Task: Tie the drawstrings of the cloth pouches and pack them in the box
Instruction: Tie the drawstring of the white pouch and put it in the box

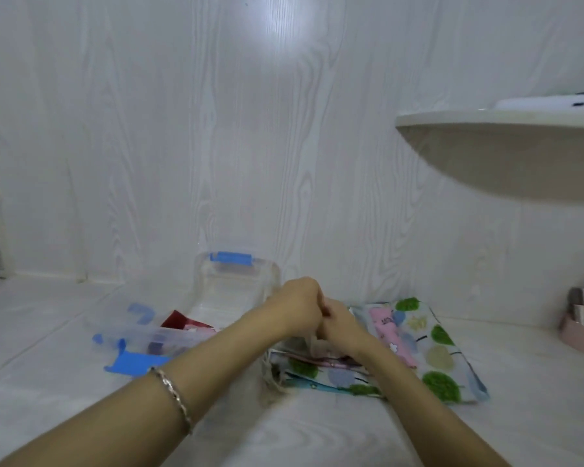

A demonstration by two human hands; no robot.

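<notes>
Soft, cool light — a bright glare patch on the wall — overall blurred, edges bowed.

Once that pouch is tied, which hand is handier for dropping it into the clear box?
Left, probably. The clear plastic box with blue latches lies left of both hands, nearest the left hand. The right hand sits over the tree-print cloth pouches and would have to cross over.

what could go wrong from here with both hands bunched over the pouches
The left hand and right hand meet just above the pouch pile, so a hard pull may drag loose pouches askew. The clear blue-latched piece lies right by the left forearm; a sweep could knock it.
</notes>
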